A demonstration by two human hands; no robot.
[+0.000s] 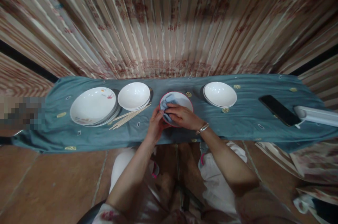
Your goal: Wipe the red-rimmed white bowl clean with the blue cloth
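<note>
Over the middle of the table, a white bowl with a red rim (pixel 185 101) is tilted slightly. My left hand (pixel 156 123) grips its left side, fingers closed on the rim. A crumpled blue-grey cloth (pixel 171 99) lies inside the bowl, pressed against its left inner wall. My right hand (pixel 183 116), with a bracelet at the wrist, reaches in over the near rim and is closed on the cloth. Its fingertips are partly hidden in the folds.
A stack of large plates (pixel 92 106), stacked white bowls (pixel 134 96) and several chopsticks (pixel 129 118) lie to the left. More stacked bowls (pixel 220 94), a black phone (pixel 279 110) and a white object (pixel 317 114) are to the right. A pleated curtain (pixel 169 23) hangs behind the cloth-covered table (pixel 243 125).
</note>
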